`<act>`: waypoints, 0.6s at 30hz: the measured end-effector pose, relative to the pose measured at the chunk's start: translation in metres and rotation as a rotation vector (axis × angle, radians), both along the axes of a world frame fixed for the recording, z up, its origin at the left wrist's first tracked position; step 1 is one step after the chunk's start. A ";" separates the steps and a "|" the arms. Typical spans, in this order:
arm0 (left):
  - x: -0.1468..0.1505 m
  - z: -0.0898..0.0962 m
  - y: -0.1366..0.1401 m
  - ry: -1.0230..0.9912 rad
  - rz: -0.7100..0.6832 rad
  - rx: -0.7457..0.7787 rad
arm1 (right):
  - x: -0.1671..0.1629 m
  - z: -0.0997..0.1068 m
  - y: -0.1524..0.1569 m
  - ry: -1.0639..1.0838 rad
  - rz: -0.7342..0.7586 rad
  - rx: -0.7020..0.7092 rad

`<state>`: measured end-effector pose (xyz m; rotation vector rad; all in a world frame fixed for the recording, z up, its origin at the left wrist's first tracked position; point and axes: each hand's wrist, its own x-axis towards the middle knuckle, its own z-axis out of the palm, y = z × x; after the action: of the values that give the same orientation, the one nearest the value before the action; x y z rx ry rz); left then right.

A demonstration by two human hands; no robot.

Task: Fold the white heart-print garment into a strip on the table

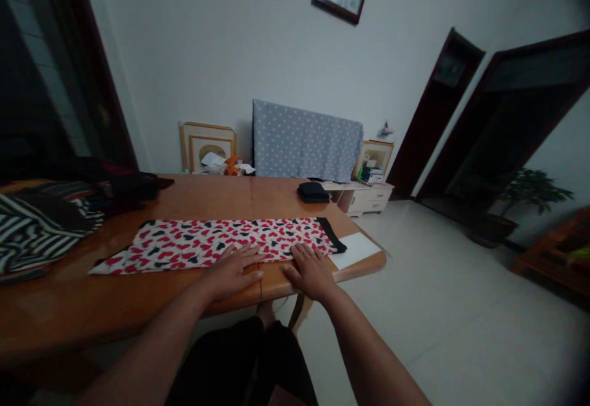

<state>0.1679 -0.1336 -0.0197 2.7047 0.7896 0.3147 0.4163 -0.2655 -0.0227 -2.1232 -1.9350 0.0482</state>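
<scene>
A white garment printed with red and black hearts (216, 240) lies folded into a long strip on the wooden table (69, 308), with a black band at its right end. My left hand (233, 271) rests flat, fingers spread, on the near edge of the cloth. Beside it my right hand (311, 269) lies flat too, fingertips on the cloth near its right end. Neither hand grips anything.
A pile of striped and dark clothes (41, 215) sits at the table's left. A folded black item (313, 192) lies at the far side, a white sheet (354, 249) at the right corner. Behind stand a dotted-cloth-covered object (306, 142), framed pictures and a low cabinet (369, 197).
</scene>
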 end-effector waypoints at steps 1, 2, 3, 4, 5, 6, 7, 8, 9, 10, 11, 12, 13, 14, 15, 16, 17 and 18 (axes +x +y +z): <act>0.000 0.000 0.001 -0.008 -0.006 0.005 | 0.000 0.000 0.000 0.001 0.003 0.002; 0.000 -0.001 0.001 -0.010 -0.008 0.008 | 0.000 0.001 0.000 0.002 0.011 0.003; 0.001 0.000 0.001 -0.009 -0.006 0.008 | 0.000 0.002 0.000 0.005 0.020 0.002; 0.001 0.000 0.001 -0.005 -0.004 0.008 | 0.000 0.003 -0.001 0.008 0.027 0.000; 0.001 0.001 0.000 0.000 -0.003 0.007 | 0.000 0.004 -0.001 0.013 0.030 -0.002; 0.002 0.002 0.000 0.002 -0.005 0.006 | 0.000 0.004 -0.001 0.018 0.030 -0.005; 0.002 0.003 -0.001 0.001 -0.008 0.005 | 0.000 0.005 -0.001 0.022 0.028 -0.008; 0.002 0.004 -0.002 0.000 -0.011 0.006 | 0.000 0.005 -0.001 0.025 0.025 -0.011; 0.003 0.004 -0.002 -0.003 -0.012 0.008 | 0.001 0.005 -0.001 0.029 0.026 -0.012; 0.003 0.005 -0.003 -0.004 -0.011 0.010 | 0.001 0.005 -0.001 0.032 0.029 -0.012; 0.003 0.005 -0.003 -0.005 -0.007 0.011 | 0.001 0.004 0.000 0.035 0.032 -0.012; 0.003 0.005 -0.004 -0.010 -0.001 0.010 | 0.001 0.004 0.000 0.038 0.034 -0.010; 0.003 0.006 -0.004 -0.016 0.001 0.010 | 0.002 0.003 0.000 0.040 0.034 -0.008; 0.003 0.006 -0.005 -0.023 -0.002 0.009 | 0.002 0.002 0.001 0.042 0.033 -0.008; 0.004 0.007 -0.005 -0.030 -0.008 0.008 | 0.002 0.002 0.001 0.043 0.033 -0.010; 0.004 0.007 -0.006 -0.035 -0.015 0.007 | 0.002 0.001 0.002 0.043 0.032 -0.011; 0.004 0.008 -0.006 -0.038 -0.020 0.007 | 0.002 0.000 0.002 0.042 0.033 -0.015; 0.004 0.008 -0.007 -0.036 -0.025 0.005 | 0.002 0.000 0.003 0.040 0.036 -0.021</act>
<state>0.1715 -0.1405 -0.0112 2.7039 0.7454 0.3590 0.4186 -0.2629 -0.0227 -2.0846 -1.9576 0.1179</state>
